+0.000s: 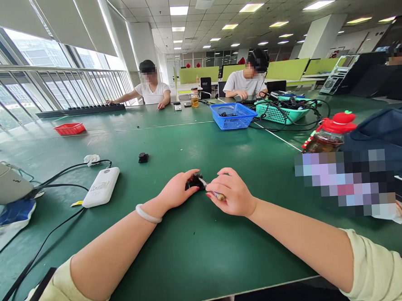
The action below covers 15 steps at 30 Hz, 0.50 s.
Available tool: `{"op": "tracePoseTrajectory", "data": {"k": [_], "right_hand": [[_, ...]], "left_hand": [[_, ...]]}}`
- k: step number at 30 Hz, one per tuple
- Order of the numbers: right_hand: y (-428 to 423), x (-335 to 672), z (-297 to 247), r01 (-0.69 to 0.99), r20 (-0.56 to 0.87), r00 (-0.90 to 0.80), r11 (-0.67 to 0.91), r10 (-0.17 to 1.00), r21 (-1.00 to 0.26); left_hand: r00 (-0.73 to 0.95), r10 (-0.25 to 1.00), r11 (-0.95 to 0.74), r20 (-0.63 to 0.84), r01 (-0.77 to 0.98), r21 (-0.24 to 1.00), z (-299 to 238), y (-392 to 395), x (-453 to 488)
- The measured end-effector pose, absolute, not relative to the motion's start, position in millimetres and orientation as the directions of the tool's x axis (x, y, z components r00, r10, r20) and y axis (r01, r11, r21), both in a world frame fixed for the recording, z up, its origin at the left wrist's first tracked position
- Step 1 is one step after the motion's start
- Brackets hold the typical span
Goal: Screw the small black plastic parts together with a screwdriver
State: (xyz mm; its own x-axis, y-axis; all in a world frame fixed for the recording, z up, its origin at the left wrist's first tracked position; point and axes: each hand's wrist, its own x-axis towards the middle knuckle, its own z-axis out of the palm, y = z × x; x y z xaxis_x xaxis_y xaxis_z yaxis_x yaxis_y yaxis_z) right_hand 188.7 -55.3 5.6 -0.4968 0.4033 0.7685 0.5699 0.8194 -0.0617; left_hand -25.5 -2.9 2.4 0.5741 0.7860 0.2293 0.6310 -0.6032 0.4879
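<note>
Left hand (178, 190) is curling over a small black part (193, 182), fingers pressed together and pinning it to the green table (193, 242), front centre, just ahead of the person. Right hand (233, 195) is pinching a slim tool (213, 193) between thumb and fingertips, its tip touching the part. A white bangle (148, 214) is sitting on the left wrist. Containers: a blue basket (232, 123) is standing mid-table with a few dark small pieces in it. Just to its right, a teal basket (274, 115) is holding a tangle of black cables that is spilling over its edge. A red tray (69, 130) is lying far left, contents not readable. A red-capped bottle (327, 136) is holding dark liquid at the right, and a jar (194, 98) of amber liquid is standing at the far side. A white power bank (101, 187) is lying left of the hands with black cords running by it, and a second black piece (143, 157) is lying apart beyond it. Across the table two people in white shirts are sitting, one with an arm reaching toward a long black keyboard (81, 110). The room is an open office, with slanted windows running along the left and ceiling panels glowing.
</note>
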Motion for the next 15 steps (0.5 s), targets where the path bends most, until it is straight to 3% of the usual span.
{"op": "tracePoseTrajectory", "data": {"k": [4, 10, 12, 15], "right_hand": [[-49.5, 189.5, 4.5, 0.608, 0.813, -0.361, 0.777, 0.456, -0.166], [-45.2, 193.2, 6.4, 0.607, 0.669, 0.032, 0.517, 0.743, -0.603], [-47.5, 194.3, 7.5, 0.53, 0.645, 0.064, 0.522, 0.761, -0.668], [-51.7, 193.2, 7.9, 0.468, 0.648, -0.013, 0.578, 0.761, -0.669]], "left_hand": [[0.571, 0.792, -0.59, 0.217, 0.624, 0.512, 1.8, -3.3, -25.1], [0.592, 0.774, -0.613, 0.227, 0.608, 0.505, 2.7, -4.6, -26.2], [0.603, 0.766, -0.622, 0.224, 0.604, 0.499, 2.3, -4.9, -26.8], [0.61, 0.761, -0.628, 0.22, 0.607, 0.487, 1.7, -5.1, -26.9]]}}
